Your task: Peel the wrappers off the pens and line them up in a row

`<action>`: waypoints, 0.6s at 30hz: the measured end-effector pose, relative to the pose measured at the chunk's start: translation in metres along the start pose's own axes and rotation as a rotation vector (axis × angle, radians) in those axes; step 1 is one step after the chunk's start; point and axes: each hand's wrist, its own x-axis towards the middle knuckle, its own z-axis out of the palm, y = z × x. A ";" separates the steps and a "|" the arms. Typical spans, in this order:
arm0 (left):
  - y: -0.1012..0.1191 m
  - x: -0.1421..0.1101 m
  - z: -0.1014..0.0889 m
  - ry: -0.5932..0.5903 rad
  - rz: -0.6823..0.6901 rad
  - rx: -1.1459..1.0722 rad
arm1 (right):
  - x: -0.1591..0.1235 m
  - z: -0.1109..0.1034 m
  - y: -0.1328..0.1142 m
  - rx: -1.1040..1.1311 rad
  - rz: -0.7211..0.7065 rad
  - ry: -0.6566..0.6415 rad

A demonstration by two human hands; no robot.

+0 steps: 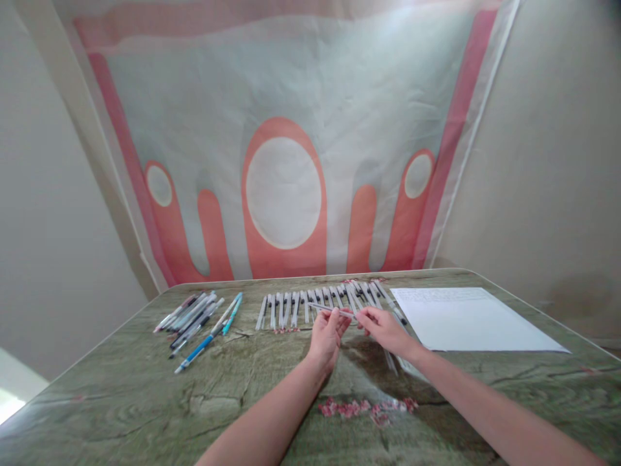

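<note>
My left hand point(326, 335) and my right hand point(382, 327) are close together above the middle of the table. A thin, pale pen-like stick point(323, 307) lies nearly level between them, pinched in the fingers of both. Whether it is a whole pen or only a refill is too small to tell. Just behind my hands is a long row of clear pens point(294, 309) with black parts, side by side. Some thin clear sticks point(391, 364) lie below my right hand, partly covered by the wrist.
On the left sits a loose pile of pens point(191, 321), with a blue-and-white pen point(201, 349) and a turquoise pen point(233, 313) beside it. A white sheet of paper point(478, 323), faintly written along its top, lies at the right. Pink blossoms point(347, 408) mark the wood-patterned tabletop point(145, 408).
</note>
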 end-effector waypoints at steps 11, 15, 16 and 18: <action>-0.002 0.001 -0.004 -0.005 0.002 0.018 | 0.002 0.002 0.006 0.005 0.001 -0.032; -0.001 0.001 -0.004 0.019 -0.011 0.025 | 0.001 0.001 0.003 0.035 0.059 -0.118; -0.001 0.001 -0.003 0.018 -0.010 0.025 | 0.001 0.001 0.002 0.032 0.045 -0.117; 0.000 0.000 -0.003 0.013 -0.011 0.022 | 0.001 0.000 0.000 0.015 0.004 -0.085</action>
